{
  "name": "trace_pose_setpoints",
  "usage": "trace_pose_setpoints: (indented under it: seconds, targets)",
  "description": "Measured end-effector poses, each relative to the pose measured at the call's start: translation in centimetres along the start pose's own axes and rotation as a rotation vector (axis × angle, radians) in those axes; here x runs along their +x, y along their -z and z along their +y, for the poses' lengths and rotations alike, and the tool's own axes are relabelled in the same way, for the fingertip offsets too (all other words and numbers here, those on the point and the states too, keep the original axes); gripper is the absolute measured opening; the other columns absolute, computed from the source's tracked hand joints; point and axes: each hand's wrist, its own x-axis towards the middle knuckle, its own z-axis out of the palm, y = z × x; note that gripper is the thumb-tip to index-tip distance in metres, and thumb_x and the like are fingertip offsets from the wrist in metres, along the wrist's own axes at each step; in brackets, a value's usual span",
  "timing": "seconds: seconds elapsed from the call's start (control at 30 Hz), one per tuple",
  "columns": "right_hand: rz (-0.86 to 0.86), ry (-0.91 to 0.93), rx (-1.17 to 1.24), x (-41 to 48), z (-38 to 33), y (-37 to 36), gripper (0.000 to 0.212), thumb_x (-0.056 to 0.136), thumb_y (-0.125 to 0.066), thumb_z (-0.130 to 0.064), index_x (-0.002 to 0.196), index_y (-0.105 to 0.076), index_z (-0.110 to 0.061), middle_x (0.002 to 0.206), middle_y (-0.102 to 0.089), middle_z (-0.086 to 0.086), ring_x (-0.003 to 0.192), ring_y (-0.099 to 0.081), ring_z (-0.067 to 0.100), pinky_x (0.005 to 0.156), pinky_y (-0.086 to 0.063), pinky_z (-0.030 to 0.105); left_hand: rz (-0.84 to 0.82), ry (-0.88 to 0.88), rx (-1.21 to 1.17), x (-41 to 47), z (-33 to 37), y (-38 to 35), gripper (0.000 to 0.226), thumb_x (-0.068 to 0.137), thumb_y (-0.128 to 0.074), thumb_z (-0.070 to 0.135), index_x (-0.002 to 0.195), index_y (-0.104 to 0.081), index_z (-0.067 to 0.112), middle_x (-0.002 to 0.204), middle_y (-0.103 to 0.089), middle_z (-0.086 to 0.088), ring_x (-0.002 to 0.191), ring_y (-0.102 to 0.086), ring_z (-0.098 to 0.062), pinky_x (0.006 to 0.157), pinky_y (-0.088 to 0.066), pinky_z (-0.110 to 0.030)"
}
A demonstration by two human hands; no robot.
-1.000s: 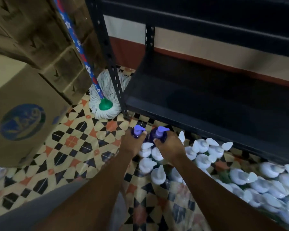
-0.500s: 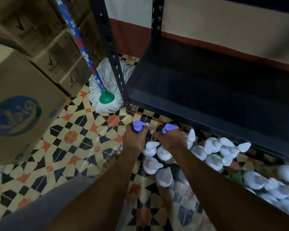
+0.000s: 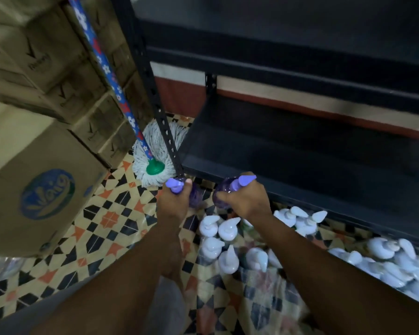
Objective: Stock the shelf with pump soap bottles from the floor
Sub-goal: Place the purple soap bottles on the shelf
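— Fingers (image 3: 188, 182) of the left hand (image 3: 173, 204): state?

— Curled round the neck of the left purple bottle (image 3: 194, 197), just under its pump head. The right hand (image 3: 248, 203) does the same: its fingers (image 3: 221, 196) wrap the right purple bottle (image 3: 225, 189). Both bottles sit just in front of the front lip (image 3: 300, 198) of the bottom shelf (image 3: 288, 151), above the stock on the floor.

— Step in hand?

— Judged as transfer: 2 bottles gripped, not yet placed. The next move calls for carrying both forward over the lip, then setting them upright on the board, probably toward the back-left corner so later rows fit.

— Edges and room?

— The dark board offers open room across its visible width. Watch 3 edges:
1. The front lip under the bottles.
2. The perforated upright post (image 3: 155, 105), very near the left pump.
3. The shelf above (image 3: 300, 76), which limits lift height.

The mop (image 3: 155, 143) stands just behind the post. The cardboard boxes (image 3: 34, 184) are well apart on the left. White-pump bottles (image 3: 218, 230) crowd the tiled floor (image 3: 107, 213) beneath the right forearm, so a low return could topple them.
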Motion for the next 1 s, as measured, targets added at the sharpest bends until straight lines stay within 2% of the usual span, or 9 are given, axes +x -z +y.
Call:
trace_pose_setpoints:
  seconds: [0.17,0.33,0.5,0.63,0.7,0.77,0.87,0.93,1.0]
  targets:
    - [0.032,0.099,0.094,-4.3,-3.1,6.6,0.049,0.055,-0.085,-0.043,0.091,-0.06,-0.021,0.086,-0.071,-0.006,0.079,-0.068,0.012,0.071,-0.056,0.03,0.002,-0.148,-0.061,-3.1,6.8,4.4,0.054,0.09,-0.057,0.065,0.108,-0.065,0.014,0.099,-0.07,-0.008,0.096,-0.065,-0.03,0.084,-0.048,-0.035]
    - [0.088,0.216,0.231,-11.4,-5.5,15.7,0.045,0.067,-0.09,-0.037,0.103,-0.065,-0.024,0.094,-0.074,-0.008,0.086,-0.071,0.006,0.077,-0.053,0.023,0.016,-0.31,-0.212,-9.6,14.3,8.9,0.048,0.095,-0.058,0.057,0.117,-0.063,0.014,0.104,-0.069,-0.004,0.1,-0.064,-0.024,0.086,-0.041,-0.029]
    - [0.161,0.283,0.5,-18.7,-6.5,23.3,0.044,0.076,-0.087,-0.024,0.113,-0.063,-0.019,0.104,-0.075,-0.001,0.092,-0.073,0.011,0.076,-0.053,0.023,-0.107,-0.375,-0.438,-17.4,19.8,11.1,0.061,0.072,-0.057,0.083,0.101,-0.07,0.031,0.095,-0.078,0.005,0.095,-0.074,-0.021,0.096,-0.055,-0.049]
    - [0.12,0.234,0.704,-23.4,-6.6,27.7,0.052,0.077,-0.084,-0.03,0.12,-0.059,-0.014,0.103,-0.075,0.007,0.083,-0.076,0.018,0.068,-0.056,0.029,-0.384,-0.292,-0.713,-23.2,22.1,11.0,0.07,0.069,-0.076,0.068,0.116,-0.067,0.017,0.096,-0.074,-0.003,0.088,-0.073,-0.022,0.08,-0.06,-0.044]
    - [0.086,0.21,0.754,-25.1,-6.3,29.2,0.065,0.067,-0.083,-0.043,0.118,-0.061,-0.011,0.094,-0.076,0.008,0.077,-0.075,0.02,0.065,-0.056,0.031,-0.524,-0.257,-0.782,-25.8,22.6,10.4,0.048,0.08,-0.074,0.059,0.102,-0.067,0.018,0.084,-0.069,-0.002,0.077,-0.068,-0.018,0.081,-0.057,-0.039]
    - [0.045,0.182,0.803,-26.1,-5.5,29.9,0.062,0.063,-0.081,-0.047,0.108,-0.066,-0.008,0.083,-0.075,0.009,0.071,-0.072,0.02,0.066,-0.056,0.032,-0.647,-0.143,-0.833,-27.7,22.5,9.0,0.027,0.09,-0.067,0.049,0.085,-0.062,0.022,0.072,-0.063,0.0,0.066,-0.063,-0.016,0.079,-0.053,-0.036]
    - [-0.007,0.071,0.887,-26.5,-3.2,29.8,0.047,0.065,-0.08,-0.048,0.09,-0.071,-0.009,0.073,-0.07,0.008,0.061,-0.068,0.019,0.062,-0.056,0.03,-0.785,0.027,-0.806,-29.7,21.7,6.4,0.026,0.089,-0.067,0.043,0.078,-0.059,0.02,0.067,-0.058,-0.002,0.061,-0.058,-0.018,0.074,-0.048,-0.035]
    - [-0.039,0.004,0.884,-26.3,-1.8,29.7,0.051,0.061,-0.082,-0.051,0.088,-0.072,-0.01,0.076,-0.069,0.011,0.063,-0.067,0.022,0.068,-0.057,0.034,-0.861,0.099,-0.751,-30.2,21.3,4.6,0.026,0.086,-0.069,0.042,0.082,-0.059,0.018,0.072,-0.057,-0.005,0.065,-0.058,-0.02,0.079,-0.049,-0.037]
    - [-0.056,0.0,0.877,-26.1,-1.0,30.0,0.052,0.062,-0.082,-0.05,0.093,-0.069,-0.01,0.079,-0.067,0.012,0.066,-0.066,0.023,0.072,-0.057,0.038,-0.917,0.118,-0.658,-30.6,21.5,3.1,0.034,0.082,-0.071,0.042,0.098,-0.06,0.014,0.087,-0.064,-0.014,0.082,-0.064,-0.029,0.094,-0.051,-0.043]
